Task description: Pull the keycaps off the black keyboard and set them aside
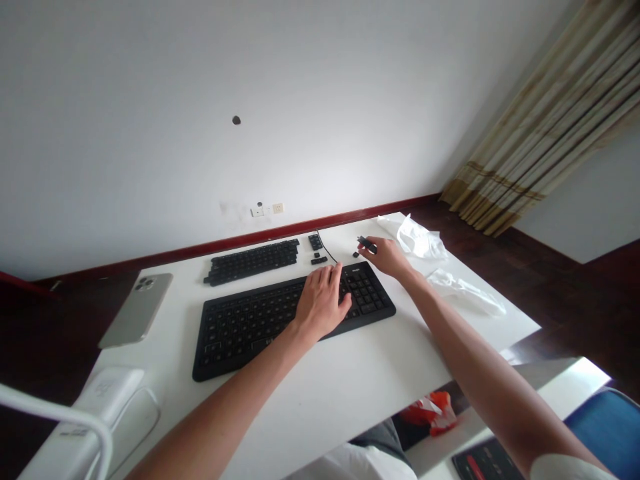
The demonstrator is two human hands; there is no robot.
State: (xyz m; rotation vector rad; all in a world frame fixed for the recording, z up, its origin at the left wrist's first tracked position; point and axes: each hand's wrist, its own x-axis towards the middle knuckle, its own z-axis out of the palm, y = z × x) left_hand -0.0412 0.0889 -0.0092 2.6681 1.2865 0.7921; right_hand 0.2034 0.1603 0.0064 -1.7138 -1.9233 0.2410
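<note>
Left hand rests on the keyboard, right hand pinches a small dark object

A black keyboard (pixel 240 333) lies in the middle of the white desk (pixel 350 393), a little slanted to the near edge. The left hand (pixel 323 300) lies flat upon it, with the fingers near together and the thumb apart; it hides the keys just left of the number block. The left forearm crosses the near edge and covers part of the keyboard's front side. The right hand (pixel 389 257), near the far right corner, pinches a small dark object (pixel 368 245) between thumb and fingers, above the desk.

Around them there are many things. Just beside the right hand is a single keycap (pixel 356 254). Between the keyboard and the far edge lies a long group of black keys (pixel 253 261); to its right are a smaller key block (pixel 315 242) and a short key strip (pixel 319 261). A thin dark cable (pixel 328 248) goes from the keyboard toward the far edge.

Along the right edge lie two crumpled white plastic pieces, the farther one (pixel 417 237) at the far right corner and the nearer one (pixel 467 293) beside the right forearm. A phone (pixel 140 310) lies along the left edge. At the near left corner, a white box-like device (pixel 107 387) and a thick white cord (pixel 55 410) occupy the view.
</note>
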